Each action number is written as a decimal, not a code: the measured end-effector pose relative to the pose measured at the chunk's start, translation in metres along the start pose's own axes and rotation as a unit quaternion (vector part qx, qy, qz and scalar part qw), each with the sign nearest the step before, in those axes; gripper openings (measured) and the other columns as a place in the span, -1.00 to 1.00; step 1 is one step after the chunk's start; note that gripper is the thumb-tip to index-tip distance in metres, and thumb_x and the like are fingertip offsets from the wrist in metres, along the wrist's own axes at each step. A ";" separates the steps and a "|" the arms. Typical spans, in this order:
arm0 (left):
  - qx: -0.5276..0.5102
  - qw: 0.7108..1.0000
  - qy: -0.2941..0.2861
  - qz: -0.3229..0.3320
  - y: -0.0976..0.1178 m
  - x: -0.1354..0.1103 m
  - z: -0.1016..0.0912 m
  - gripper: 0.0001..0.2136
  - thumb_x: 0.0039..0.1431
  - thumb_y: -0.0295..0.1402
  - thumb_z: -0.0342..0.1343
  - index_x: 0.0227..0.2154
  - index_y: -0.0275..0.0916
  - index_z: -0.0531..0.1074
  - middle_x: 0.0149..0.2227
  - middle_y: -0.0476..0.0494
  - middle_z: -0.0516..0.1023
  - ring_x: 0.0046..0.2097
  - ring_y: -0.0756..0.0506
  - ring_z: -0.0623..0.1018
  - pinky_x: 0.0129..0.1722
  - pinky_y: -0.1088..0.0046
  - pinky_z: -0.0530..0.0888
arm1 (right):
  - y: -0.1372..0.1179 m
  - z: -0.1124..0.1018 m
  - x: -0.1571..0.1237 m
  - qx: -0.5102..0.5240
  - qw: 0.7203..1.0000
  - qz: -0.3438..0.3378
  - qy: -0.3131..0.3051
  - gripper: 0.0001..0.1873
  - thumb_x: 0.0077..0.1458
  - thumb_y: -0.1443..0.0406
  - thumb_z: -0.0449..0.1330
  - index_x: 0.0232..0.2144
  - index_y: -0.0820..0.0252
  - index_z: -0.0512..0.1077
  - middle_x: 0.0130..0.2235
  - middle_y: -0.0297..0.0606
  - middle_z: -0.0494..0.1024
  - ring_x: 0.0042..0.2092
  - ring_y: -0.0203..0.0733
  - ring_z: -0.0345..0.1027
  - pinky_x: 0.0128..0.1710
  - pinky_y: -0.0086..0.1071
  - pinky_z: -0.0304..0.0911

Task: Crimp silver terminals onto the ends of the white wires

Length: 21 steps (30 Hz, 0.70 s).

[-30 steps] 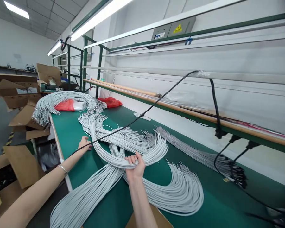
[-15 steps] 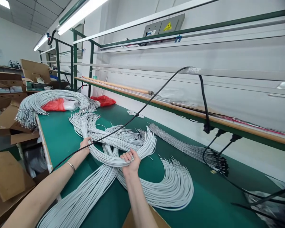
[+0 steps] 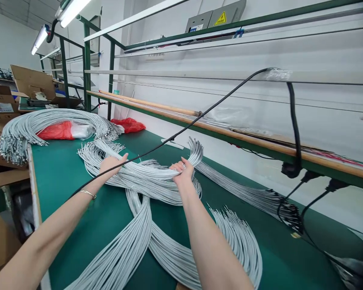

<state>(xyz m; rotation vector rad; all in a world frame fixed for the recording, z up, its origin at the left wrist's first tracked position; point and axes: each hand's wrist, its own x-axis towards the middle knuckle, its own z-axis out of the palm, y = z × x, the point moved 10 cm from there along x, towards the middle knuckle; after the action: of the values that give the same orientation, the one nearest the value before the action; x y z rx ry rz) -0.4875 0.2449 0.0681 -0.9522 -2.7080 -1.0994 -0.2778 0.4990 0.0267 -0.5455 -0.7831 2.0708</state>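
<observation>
My left hand (image 3: 112,164) is closed round the left part of a bundle of thin grey cables (image 3: 148,170). Towards the bundle's other end, my right hand (image 3: 182,169) grips it, and the loose cable ends fan upward past my fist. Beneath the held bundle lies a thicker heap of the same cables (image 3: 157,192) on the green work surface. Two more grey strands cross below it: one spreads (image 3: 117,245) to the front left, the other curves (image 3: 245,241) round to the right.
A black power cable (image 3: 169,139) slants across, passing over my left forearm. Behind runs a wood-edged shelf (image 3: 245,139). Dark-tipped thin cables (image 3: 238,183) lie at back right. A big cable coil (image 3: 57,117) and red bags (image 3: 130,125) are at far left, near cardboard boxes (image 3: 33,86).
Both hands have lifted the held bundle and moved it away from me, over the heap. The right hand has risen to the right; the bundle is pulled straighter. The view has shifted slightly.
</observation>
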 end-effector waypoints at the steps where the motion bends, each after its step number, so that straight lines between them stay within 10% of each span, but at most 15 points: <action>1: 0.016 0.999 -0.010 0.028 0.010 0.000 0.004 -0.65 0.39 -0.24 0.22 0.15 -0.25 0.46 0.15 -0.27 0.54 0.06 -0.26 0.60 0.01 0.03 0.60 | -0.005 0.000 0.008 -0.004 1.000 -0.003 0.004 -0.62 0.36 0.16 0.26 0.15 0.18 0.45 0.14 -0.12 0.53 0.03 -0.04 0.52 -0.01 -0.07 0.51; 10: 0.060 0.952 -0.149 0.261 0.147 -0.020 0.133 -0.67 0.39 -0.26 0.22 0.13 -0.25 0.47 0.12 -0.26 0.56 0.02 -0.23 0.62 -0.02 0.07 0.61 | -0.024 0.012 0.061 -0.076 0.996 -0.033 0.015 -0.61 0.36 0.17 0.26 0.15 0.19 0.44 0.13 -0.11 0.53 0.03 -0.04 0.53 -0.01 -0.07 0.51; 17: 0.090 0.975 -0.064 0.191 0.159 0.036 0.139 -0.65 0.39 -0.26 0.21 0.16 -0.24 0.45 0.15 -0.27 0.54 0.05 -0.25 0.61 0.01 0.04 0.60 | -0.042 0.050 0.075 -0.190 0.976 -0.094 -0.043 -0.60 0.36 0.17 0.27 0.15 0.20 0.44 0.13 -0.11 0.53 0.03 -0.03 0.53 0.00 -0.06 0.51; 21: 0.091 0.980 -0.078 0.159 0.157 0.052 0.166 -0.64 0.39 -0.26 0.21 0.16 -0.24 0.45 0.16 -0.27 0.53 0.05 -0.25 0.61 0.01 0.04 0.60 | -0.027 0.029 0.064 -0.312 0.941 -0.127 -0.028 -0.61 0.36 0.17 0.27 0.15 0.20 0.44 0.13 -0.11 0.53 0.03 -0.04 0.53 -0.01 -0.06 0.51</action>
<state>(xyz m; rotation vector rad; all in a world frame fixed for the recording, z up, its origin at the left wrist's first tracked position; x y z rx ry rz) -0.4134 0.4667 0.0554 -1.4263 -2.5869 -0.7327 -0.3166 0.5544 0.0603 -0.6813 -1.4786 1.5835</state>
